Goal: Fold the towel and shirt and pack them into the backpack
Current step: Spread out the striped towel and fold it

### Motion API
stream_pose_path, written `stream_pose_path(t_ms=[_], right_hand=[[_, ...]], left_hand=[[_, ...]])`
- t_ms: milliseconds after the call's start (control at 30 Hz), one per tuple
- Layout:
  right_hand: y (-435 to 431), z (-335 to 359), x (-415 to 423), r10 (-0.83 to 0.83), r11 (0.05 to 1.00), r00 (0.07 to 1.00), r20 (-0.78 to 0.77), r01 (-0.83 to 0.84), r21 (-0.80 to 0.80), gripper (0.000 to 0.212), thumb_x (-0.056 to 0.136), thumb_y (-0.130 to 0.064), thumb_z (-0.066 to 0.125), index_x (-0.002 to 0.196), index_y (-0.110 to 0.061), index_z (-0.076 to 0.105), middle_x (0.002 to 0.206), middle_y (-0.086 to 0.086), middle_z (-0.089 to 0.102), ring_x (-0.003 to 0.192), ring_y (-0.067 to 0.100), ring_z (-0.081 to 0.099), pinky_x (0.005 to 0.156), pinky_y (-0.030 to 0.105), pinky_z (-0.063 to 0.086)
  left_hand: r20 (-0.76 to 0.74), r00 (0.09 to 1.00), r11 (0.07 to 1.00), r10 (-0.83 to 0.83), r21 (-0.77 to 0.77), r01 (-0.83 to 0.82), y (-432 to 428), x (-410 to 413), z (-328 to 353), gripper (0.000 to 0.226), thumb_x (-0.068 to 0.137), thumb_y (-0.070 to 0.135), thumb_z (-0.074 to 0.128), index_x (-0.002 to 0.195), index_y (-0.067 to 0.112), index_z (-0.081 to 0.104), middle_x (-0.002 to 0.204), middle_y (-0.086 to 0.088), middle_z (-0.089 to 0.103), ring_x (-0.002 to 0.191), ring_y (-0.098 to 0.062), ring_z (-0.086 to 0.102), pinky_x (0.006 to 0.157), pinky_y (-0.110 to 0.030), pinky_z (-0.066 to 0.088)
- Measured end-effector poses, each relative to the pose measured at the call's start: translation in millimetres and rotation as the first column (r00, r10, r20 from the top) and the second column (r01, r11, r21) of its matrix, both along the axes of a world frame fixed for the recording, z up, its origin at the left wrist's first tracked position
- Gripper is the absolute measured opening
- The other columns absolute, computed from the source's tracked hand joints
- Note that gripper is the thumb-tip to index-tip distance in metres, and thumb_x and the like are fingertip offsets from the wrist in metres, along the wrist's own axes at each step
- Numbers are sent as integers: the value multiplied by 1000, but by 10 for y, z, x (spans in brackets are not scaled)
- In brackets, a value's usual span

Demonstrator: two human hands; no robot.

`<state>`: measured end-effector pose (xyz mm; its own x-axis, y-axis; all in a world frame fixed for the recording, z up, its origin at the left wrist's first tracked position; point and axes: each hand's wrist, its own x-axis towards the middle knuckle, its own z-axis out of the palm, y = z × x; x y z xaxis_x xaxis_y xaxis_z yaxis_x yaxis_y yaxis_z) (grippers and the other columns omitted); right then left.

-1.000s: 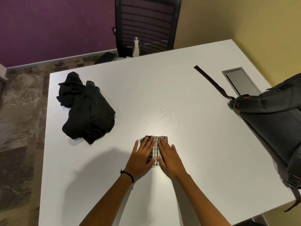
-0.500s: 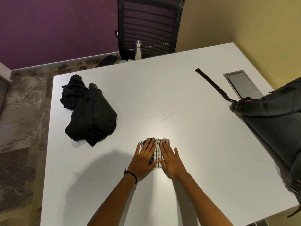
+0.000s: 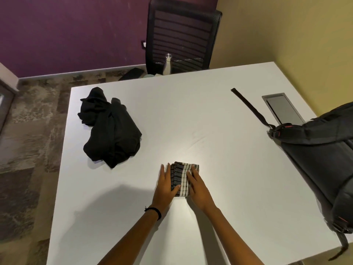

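Where towel [image 3: 181, 175] lies, shirt [image 3: 112, 134] left, backpack [image 3: 322, 152] right

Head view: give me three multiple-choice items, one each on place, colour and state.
1. Where on the table is the backpack?
A. right edge
B. far left corner
C. middle

2. What colour is the shirt?
A. white
B. black
C. red

3. What state is the towel in?
A. spread out flat
B. folded small
C. crumpled in a heap

Key:
1 A: the backpack lies along the right edge, with a strap trailing inward.
2 B: the shirt is a black heap on the left.
3 B: the towel is a compact striped bundle with the left hand and right hand on its sides.
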<state>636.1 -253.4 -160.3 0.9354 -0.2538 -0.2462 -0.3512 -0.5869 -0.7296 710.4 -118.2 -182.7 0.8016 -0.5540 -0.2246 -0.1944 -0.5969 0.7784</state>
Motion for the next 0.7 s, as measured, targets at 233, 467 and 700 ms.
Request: stream_pose_path(t_ms=[233,467,700], right_hand=[[80,52,-42,-86,987,996,-12,87,133,45,97,-11,39,142,-9,34,149,-2,16,142,19,20,110,17,18],[356,379,-73,-100,955,994,39,85,285,41,95,-4,45,132,-20,36,130,-16,34,120,3,37,91,-5,25],[1007,474,242,-310,780,933,-182,359,512,42,99,-25,43,140,-17,39,128,0,52,120,21,53,102,36,44]], left_hand=[[-412,878,942,245,-115,-316,-14,5,24,63,74,3,73,129,10,43,123,-4,56,114,-20,53,98,-30,47],[-418,859,921,295,-114,-372,213,-75,296,45,78,4,70,112,23,47,96,15,58,95,-12,59,68,-6,44],[-255,903,887,346,-225,-403,799,-67,619,63,82,-4,65,136,18,39,126,6,50,116,-6,49,84,-1,40]])
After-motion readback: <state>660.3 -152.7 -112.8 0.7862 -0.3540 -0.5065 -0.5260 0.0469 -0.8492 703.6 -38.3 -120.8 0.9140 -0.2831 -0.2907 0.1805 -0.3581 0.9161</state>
